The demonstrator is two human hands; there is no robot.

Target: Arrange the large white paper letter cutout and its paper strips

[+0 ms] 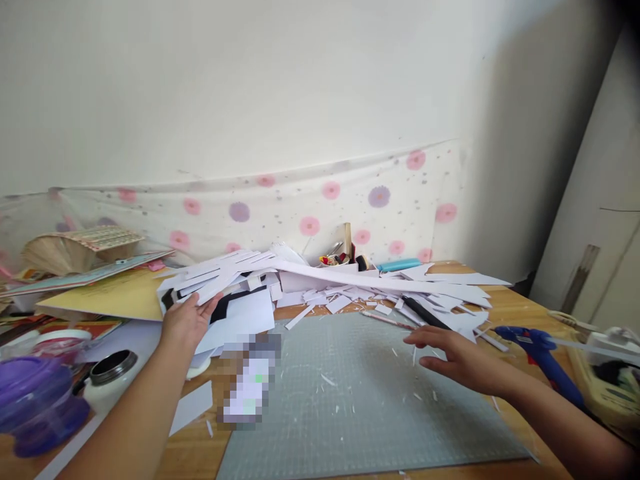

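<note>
My left hand (pixel 187 321) reaches into the left side of a heap of white paper strips and offcuts (pixel 320 280) and grips the lower edge of a bunch of strips there. My right hand (pixel 453 358) hovers low over the grey cutting mat (pixel 350 407), fingers spread and pointing left, holding nothing. It is nearest the right part of the paper heap, where a black pen-like tool (pixel 425 313) lies among the scraps.
A blue glue gun (pixel 543 357) lies right of my right hand. A purple container (pixel 35 400) and a white jar with a black rim (pixel 111 377) stand at the left. Yellow card (pixel 105 297), a small box of tools (pixel 340 257) and a floral cloth (pixel 320 200) lie behind.
</note>
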